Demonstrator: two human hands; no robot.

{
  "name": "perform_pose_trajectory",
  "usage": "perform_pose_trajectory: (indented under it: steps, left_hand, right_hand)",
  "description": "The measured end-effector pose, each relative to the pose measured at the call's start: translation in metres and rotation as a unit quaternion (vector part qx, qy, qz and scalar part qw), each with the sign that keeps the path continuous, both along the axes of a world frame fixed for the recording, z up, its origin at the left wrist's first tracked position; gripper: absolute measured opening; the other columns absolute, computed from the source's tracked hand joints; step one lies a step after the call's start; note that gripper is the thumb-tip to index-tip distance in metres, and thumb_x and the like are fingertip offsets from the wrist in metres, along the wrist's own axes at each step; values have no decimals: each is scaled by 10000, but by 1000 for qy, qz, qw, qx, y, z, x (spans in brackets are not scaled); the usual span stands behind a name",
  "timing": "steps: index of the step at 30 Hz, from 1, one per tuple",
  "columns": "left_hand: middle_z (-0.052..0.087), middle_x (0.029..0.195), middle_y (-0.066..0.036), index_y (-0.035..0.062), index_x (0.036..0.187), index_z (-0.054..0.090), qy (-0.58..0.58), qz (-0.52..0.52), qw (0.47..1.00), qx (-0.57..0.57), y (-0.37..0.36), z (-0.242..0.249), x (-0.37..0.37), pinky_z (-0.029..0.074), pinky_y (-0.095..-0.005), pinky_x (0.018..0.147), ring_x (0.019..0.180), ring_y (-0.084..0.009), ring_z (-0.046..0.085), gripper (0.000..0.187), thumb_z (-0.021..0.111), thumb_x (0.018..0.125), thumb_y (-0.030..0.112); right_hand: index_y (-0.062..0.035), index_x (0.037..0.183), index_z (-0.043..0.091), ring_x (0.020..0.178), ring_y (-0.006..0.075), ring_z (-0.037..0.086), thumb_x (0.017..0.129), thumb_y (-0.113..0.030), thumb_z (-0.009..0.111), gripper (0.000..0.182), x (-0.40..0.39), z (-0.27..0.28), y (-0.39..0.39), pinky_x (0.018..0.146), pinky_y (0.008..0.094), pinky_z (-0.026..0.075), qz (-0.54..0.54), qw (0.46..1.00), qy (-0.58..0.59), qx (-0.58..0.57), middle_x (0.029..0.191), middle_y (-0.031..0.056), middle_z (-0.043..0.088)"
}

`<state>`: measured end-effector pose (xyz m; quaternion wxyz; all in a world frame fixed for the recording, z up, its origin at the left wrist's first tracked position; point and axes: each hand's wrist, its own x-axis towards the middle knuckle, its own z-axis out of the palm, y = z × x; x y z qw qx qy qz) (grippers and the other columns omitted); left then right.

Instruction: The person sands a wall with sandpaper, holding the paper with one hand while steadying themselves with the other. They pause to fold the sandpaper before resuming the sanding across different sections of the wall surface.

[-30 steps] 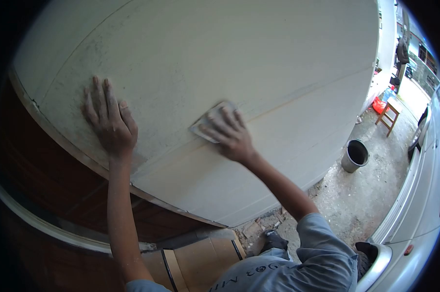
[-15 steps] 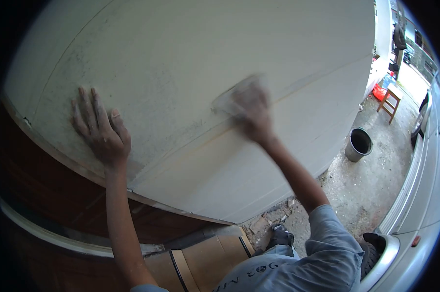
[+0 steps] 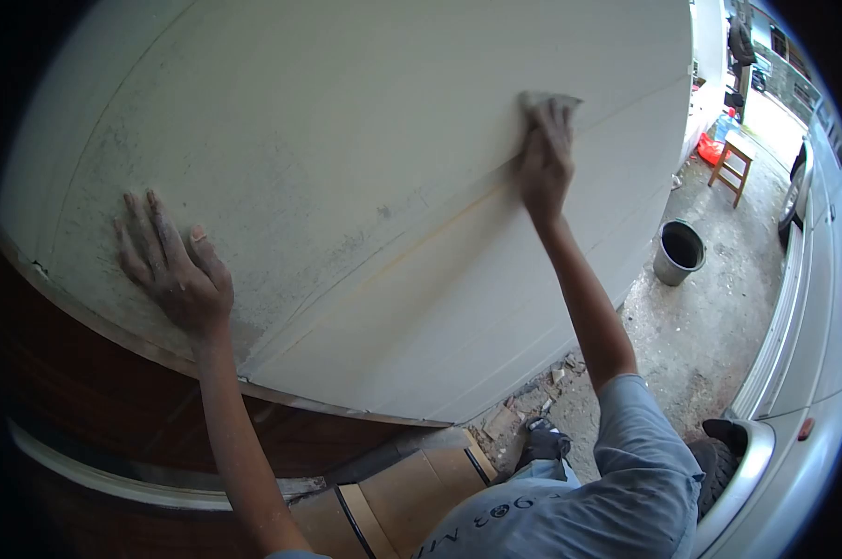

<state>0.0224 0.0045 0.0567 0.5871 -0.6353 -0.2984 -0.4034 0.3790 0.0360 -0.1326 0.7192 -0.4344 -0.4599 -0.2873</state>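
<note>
My left hand (image 3: 180, 279) lies on the large off-white wall panel (image 3: 365, 121), fingers spread and dusty, holding nothing. Higher up and to the right, my right hand (image 3: 547, 172) presses a thin grey sheet, seemingly sandpaper (image 3: 553, 97), against the same panel. Only the sheet's far edge shows past my fingertips; the rest is under the hand. A seam with a faint yellowish line runs diagonally across the panel below my right hand. Dark scuffs and smears mark the surface between my two hands.
Dark reddish-brown wood (image 3: 85, 373) borders the panel at lower left. Cardboard (image 3: 421, 489) lies below me. Rubble lines the wall's foot. A bucket (image 3: 679, 253) and wooden stool (image 3: 733, 168) stand on the rough floor. A pale vehicle (image 3: 803, 373) is close on the right.
My right hand has slid up and to the right along the panel with the sandpaper. My left hand stays on the panel; the whole view has shifted slightly.
</note>
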Motion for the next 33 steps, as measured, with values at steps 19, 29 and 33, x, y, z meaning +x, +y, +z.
perform_pose_trajectory:
  steps: [19, 29, 33]
  left_hand:
    - [411, 1418, -122, 52, 1343, 453, 3, 5, 1000, 14, -4, -3, -1, 274, -485, 1066, 1293, -366, 362, 489, 355, 950, 327]
    - [415, 1415, -122, 48, 1346, 448, 4, 10, 1000, 21, -4, -3, -1, 276, -486, 1064, 1290, -366, 363, 492, 348, 956, 331]
    - [419, 1411, -121, 38, 1342, 449, 12, 1, 1000, 16, -5, -4, -1, 275, -480, 1065, 1288, -365, 363, 483, 359, 954, 310]
  right_hand:
    - [-133, 1232, 576, 1340, 332, 339, 737, -31, 585, 505, -132, 2, -48, 1118, 501, 198, 135, 962, -202, -127, 1380, 102, 466]
    - [8, 1245, 524, 1328, 408, 319, 765, 20, 537, 481, -64, 13, -1, 1097, 534, 229, -22, 992, -110, 56, 1378, 184, 436]
    - [-67, 1269, 524, 1314, 352, 365, 717, -54, 628, 562, -126, -5, -31, 1102, 483, 261, 129, 962, -236, -41, 1380, 149, 447]
